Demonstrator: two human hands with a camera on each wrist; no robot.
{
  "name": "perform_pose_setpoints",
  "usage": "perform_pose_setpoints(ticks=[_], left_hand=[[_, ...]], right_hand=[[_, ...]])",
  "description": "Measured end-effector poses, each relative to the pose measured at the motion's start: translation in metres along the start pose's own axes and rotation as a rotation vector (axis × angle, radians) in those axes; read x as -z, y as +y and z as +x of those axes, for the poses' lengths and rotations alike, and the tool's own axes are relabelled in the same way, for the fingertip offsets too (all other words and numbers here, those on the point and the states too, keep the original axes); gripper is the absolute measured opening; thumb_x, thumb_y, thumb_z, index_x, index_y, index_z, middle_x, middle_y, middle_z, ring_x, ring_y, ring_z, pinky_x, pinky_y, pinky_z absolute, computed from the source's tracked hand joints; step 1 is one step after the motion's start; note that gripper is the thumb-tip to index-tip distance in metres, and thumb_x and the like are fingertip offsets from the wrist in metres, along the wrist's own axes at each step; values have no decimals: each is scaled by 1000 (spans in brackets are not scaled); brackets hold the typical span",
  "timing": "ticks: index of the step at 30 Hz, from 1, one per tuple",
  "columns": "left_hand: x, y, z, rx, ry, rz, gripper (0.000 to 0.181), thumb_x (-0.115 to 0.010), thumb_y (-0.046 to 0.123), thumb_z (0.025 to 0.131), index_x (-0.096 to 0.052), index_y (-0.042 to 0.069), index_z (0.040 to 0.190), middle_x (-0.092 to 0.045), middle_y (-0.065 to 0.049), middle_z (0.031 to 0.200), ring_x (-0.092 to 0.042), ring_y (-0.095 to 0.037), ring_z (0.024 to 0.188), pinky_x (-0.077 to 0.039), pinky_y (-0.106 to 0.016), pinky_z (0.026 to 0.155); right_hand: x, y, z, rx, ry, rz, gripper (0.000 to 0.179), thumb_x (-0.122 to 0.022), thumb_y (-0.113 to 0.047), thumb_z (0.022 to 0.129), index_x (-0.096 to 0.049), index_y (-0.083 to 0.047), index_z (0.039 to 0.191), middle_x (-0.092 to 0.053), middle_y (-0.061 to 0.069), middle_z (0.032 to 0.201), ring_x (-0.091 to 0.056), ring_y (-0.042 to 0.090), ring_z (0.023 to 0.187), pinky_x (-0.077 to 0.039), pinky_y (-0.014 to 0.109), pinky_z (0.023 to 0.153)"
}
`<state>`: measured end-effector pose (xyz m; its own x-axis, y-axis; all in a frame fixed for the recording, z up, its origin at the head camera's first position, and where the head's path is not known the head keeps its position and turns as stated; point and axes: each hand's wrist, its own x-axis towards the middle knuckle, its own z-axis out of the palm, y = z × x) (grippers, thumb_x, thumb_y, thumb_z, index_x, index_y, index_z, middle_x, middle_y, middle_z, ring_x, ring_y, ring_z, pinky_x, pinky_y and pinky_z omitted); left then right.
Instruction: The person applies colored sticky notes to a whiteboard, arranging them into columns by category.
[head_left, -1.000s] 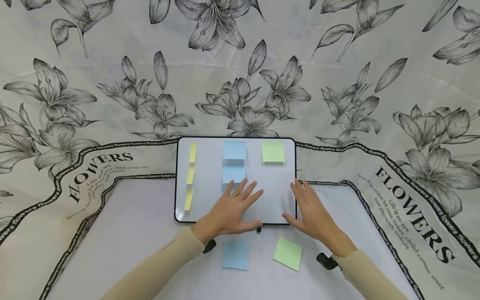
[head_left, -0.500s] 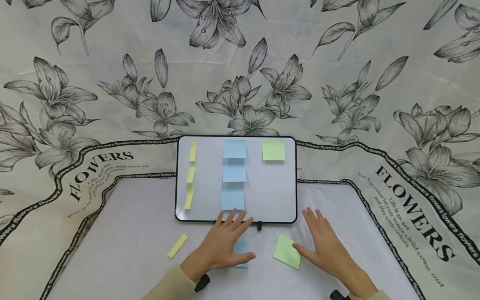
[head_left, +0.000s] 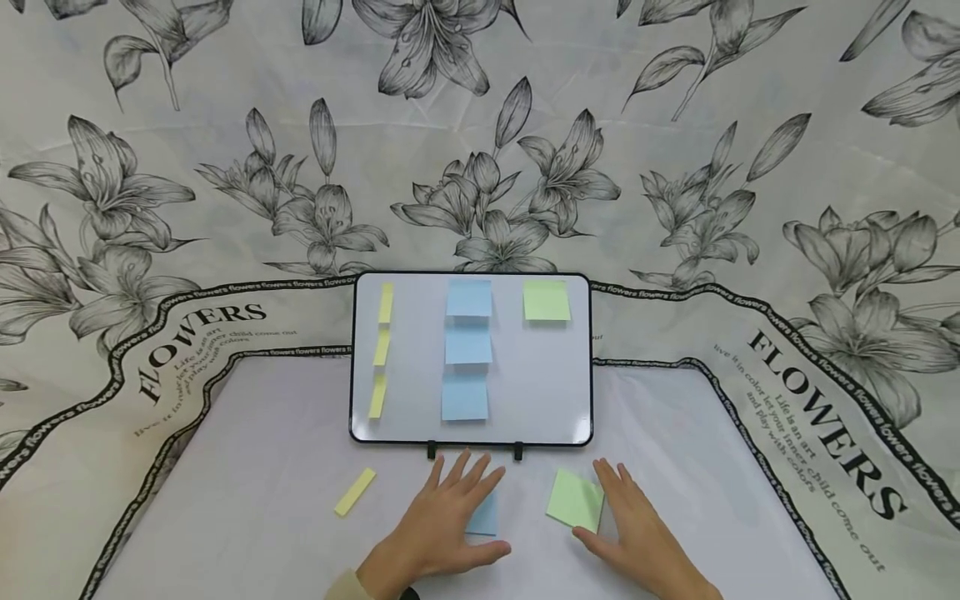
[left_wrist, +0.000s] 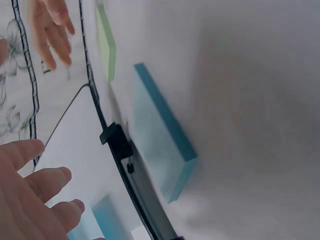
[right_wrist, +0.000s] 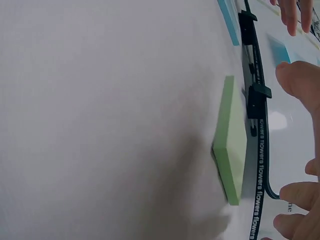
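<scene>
My left hand [head_left: 450, 521], fingers spread and holding nothing, hovers over a blue sticky note pad [head_left: 484, 518] and partly hides it in the head view. Its thick edge shows on this blue pad in the left wrist view [left_wrist: 165, 120]. A green sticky note pad [head_left: 572, 498] lies beside my right hand [head_left: 637, 533], whose fingers are straight and hold nothing. Behind both hands stands a black-framed whiteboard [head_left: 540, 383]. It bears three yellow strips [head_left: 382, 347] at the left, three blue notes [head_left: 465, 396] in the middle column and one green note [head_left: 546, 300] at upper right.
A narrow yellow sticky note pad [head_left: 355, 492] lies on the white tablecloth [head_left: 262, 467], left of my left hand. Black feet [head_left: 518, 451] hold up the board's lower edge. Flower-printed cloth [head_left: 480, 167] hangs behind.
Both hands have drawn back from the whiteboard toward the front of the table. The lowest blue note and the yellow pad, hidden earlier, now show.
</scene>
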<state>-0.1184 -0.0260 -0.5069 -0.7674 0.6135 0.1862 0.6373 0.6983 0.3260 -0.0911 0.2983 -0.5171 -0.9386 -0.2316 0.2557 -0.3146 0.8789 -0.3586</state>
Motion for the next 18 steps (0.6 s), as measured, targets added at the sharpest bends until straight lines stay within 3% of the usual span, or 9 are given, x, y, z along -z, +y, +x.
perform_pose_setpoints(ticks=[8,15,18], left_hand=[[-2,-1,-16,-116,-1,110,87,-54,75,91,-37,26,160,-46,-7,161,-38,-38,151,-33,-70,115],[4,-2,-22,-140,-12,102,86,-54,74,92,-32,28,163,-44,-9,162,-38,-39,151,-34,-71,114],[4,-3,-25,-136,-22,87,86,-55,73,93,-31,29,163,-43,-9,163,-36,-39,152,-33,-72,114]], right_hand=[[-18,-3,-7,24,-48,-41,95,-80,-58,83,-45,-7,155,-50,11,158,-44,42,145,-49,58,105],[-22,-3,-2,99,6,-56,85,-81,-46,86,-50,-1,151,-54,15,153,-48,41,143,-50,55,105],[-21,-3,0,87,-17,-53,81,-82,-41,86,-51,0,149,-53,19,152,-49,40,142,-51,54,104]])
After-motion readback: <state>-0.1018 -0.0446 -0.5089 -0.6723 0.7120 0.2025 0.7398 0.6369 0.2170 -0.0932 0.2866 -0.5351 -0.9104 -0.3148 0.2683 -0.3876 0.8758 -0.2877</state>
